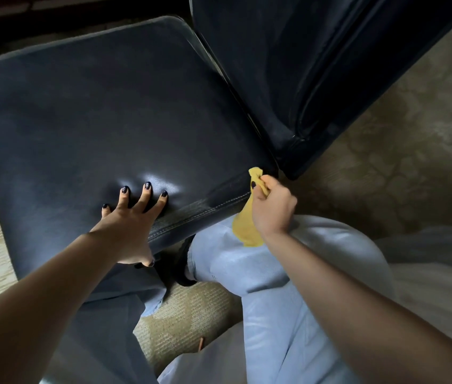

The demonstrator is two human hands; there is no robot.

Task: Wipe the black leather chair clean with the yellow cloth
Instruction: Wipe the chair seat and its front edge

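Nearest the camera, two bare forearms are extended over pale blue trousers (pixel 249 261) and a patch of patterned carpet (pixel 183 322). The left hand (pixel 130 225) is laid flat on the front of the black leather chair (pixel 102 106), its fingers (pixel 145 195) spread wide and pressed into the cushion, where the leather is dimpled and a highlight is caught. The right hand (pixel 273 206) is closed around the yellow cloth (pixel 247 225), which is bunched in a pinch of thumb and fingers; one tip of the cloth is pushed up against the seat's near right corner, just beside the stitched seam (pixel 205 212), while the rest is left hanging over the knee. Beyond the hands, the broad seat is seen dulled by a greyish film, and further back the chair's backrest (pixel 316 65) is tilted away across the top right of the view.

The corner and seam are judged to be the part being wiped, with most of the seat apparently not yet reached. Because only a small tip of cloth is presented to the leather, dust could be left in the stitching or merely pushed along it; the dangling tail could be snagged under the seat edge, and the chair could be shifted if the bracing palm is eased off.
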